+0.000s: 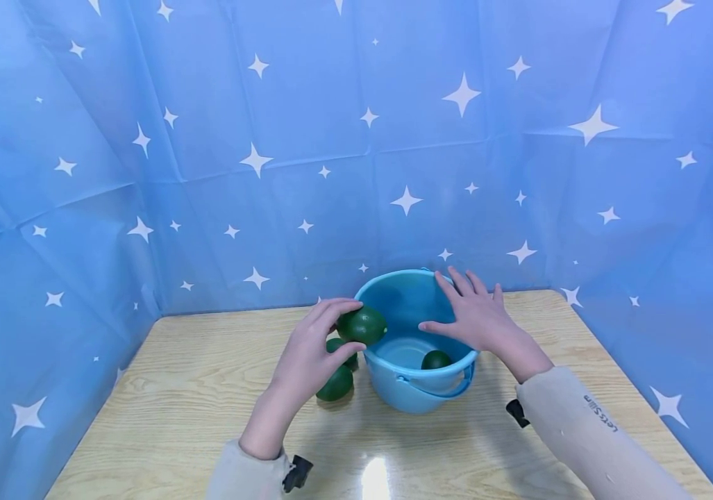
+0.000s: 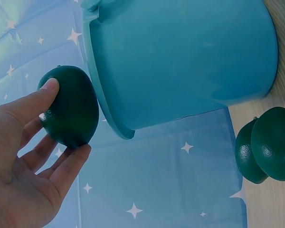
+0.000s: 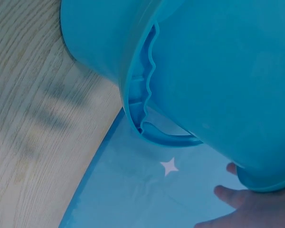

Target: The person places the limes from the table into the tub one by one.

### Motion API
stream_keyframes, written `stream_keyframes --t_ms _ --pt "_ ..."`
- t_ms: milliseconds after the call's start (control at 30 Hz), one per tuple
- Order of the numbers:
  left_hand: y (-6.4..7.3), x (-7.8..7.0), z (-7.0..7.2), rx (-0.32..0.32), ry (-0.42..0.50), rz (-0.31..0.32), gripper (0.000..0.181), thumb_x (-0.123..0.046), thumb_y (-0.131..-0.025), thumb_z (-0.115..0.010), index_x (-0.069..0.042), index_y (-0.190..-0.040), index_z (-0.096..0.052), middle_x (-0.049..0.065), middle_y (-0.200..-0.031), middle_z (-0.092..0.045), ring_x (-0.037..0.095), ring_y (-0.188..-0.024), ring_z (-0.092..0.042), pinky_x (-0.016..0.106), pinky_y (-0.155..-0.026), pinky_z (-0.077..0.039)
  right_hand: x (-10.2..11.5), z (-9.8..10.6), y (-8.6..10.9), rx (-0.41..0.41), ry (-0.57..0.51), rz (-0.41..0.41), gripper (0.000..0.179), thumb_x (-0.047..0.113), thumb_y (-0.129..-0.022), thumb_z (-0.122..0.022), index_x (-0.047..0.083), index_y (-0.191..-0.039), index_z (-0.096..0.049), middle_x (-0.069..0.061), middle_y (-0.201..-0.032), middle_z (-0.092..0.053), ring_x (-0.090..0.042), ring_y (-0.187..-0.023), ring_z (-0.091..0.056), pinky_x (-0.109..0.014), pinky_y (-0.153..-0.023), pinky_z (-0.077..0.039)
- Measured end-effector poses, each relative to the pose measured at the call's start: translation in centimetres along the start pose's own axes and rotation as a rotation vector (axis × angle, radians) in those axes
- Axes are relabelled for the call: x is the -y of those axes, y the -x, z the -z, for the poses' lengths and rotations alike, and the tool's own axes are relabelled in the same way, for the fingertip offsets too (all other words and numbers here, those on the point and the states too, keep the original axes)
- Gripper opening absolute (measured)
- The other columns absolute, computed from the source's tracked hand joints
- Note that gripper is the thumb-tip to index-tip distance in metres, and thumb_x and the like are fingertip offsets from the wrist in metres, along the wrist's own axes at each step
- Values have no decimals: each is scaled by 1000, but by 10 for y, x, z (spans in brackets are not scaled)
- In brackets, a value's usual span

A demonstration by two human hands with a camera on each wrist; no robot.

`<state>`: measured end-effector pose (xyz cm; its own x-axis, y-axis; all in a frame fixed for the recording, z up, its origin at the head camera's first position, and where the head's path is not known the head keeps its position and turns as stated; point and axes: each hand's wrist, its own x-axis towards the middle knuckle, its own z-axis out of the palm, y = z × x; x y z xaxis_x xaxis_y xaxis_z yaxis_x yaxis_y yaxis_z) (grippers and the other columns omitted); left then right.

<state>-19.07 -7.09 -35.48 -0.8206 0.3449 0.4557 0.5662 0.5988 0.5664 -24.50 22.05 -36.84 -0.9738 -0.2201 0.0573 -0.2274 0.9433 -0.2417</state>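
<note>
My left hand [image 1: 311,354] grips a dark green avocado [image 1: 365,326] between thumb and fingers, at the left rim of a light blue bucket [image 1: 409,396]. In the left wrist view, the held avocado [image 2: 73,107] is smooth and egg-shaped, just outside the rim. One avocado [image 1: 436,360] lies inside the bucket. Two more sit on the table left of it, a front avocado [image 1: 335,385] and one behind, partly hidden by my hand. Fingers spread, my right hand [image 1: 481,316] is over the bucket's right rim, holding nothing. Only part of that right hand [image 3: 249,209] shows in the right wrist view.
The bucket's handle [image 1: 456,389] hangs down at its front right. Everything stands on a light wooden table [image 1: 206,389]. A blue curtain [image 1: 306,139] with white stars encloses the back and both sides.
</note>
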Motion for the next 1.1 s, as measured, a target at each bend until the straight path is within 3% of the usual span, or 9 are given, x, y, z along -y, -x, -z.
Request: stream_keyframes --t_ms 1100 --pt "-3 -7 -6 -3 -19 -23 58 -22 -82 -82 -18 -135 -60 1 -135 -60 19 -121 -62 32 -94 -59 -2 -2 -2 -4 8 -7 104 68 -85 -64 13 -160 -18 -21 -166 -16 -53 -148 -13 -84 -108 -10"
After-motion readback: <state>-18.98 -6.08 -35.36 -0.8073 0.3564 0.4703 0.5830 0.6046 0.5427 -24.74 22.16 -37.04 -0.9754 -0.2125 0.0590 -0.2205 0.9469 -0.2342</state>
